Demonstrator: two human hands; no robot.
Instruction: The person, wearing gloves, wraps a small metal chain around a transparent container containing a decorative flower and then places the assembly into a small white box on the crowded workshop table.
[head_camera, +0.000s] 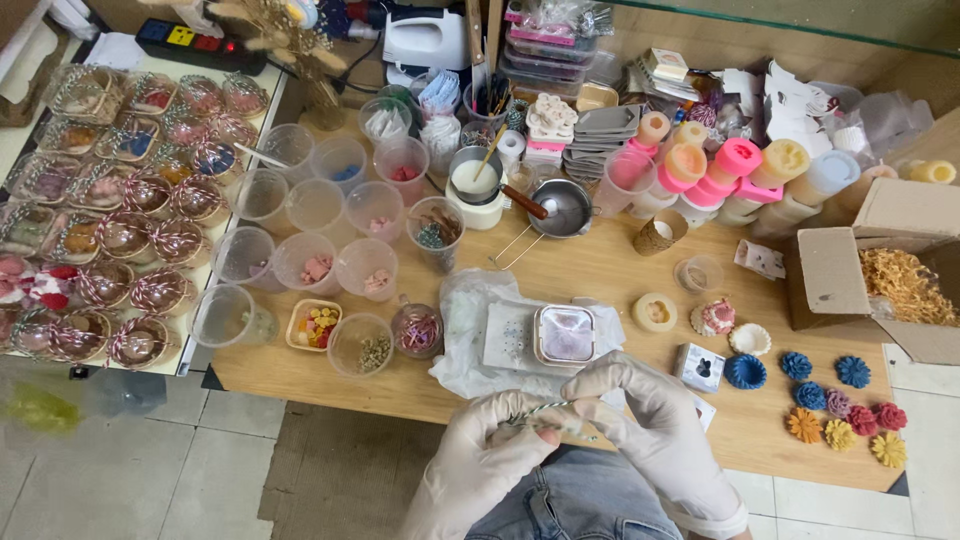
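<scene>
Twine (535, 411), striped green-white, thin strand, sits pinched between both gloved hands just below the near edge of the wooden table (600, 275), over the person's lap in jeans.

Head view only. Left hand (490, 450) curled closed, thumb and forefinger pinching the left end of the twine. Right hand (650, 420) also closed down on it, fingertips meeting the strand's right end; exact finger contact partly hidden by the glove folds. Both hands touching or nearly touching each other.

Relative to the table: square pink-filled mould (566, 334) sits on a white plastic sheet (480, 330) near the table's front edge, just above the hands. Left part of the table holds clear plastic cups (320, 235) with small bits. Right front corner has coloured flower-shaped pieces (840, 400). Open cardboard box (880, 280) with yellow shreds at the table's right end. Small metal pan (565, 208) mid-table. Beyond the table's left end, a tray of twine-wrapped bowls (120, 250).

Judgement on doing it well: keep the strand taut between the two pinches, grip close to the working point since gloves dull the feel, work low and near the table edge so a slipped end lands on the sheet rather than the floor.
</scene>
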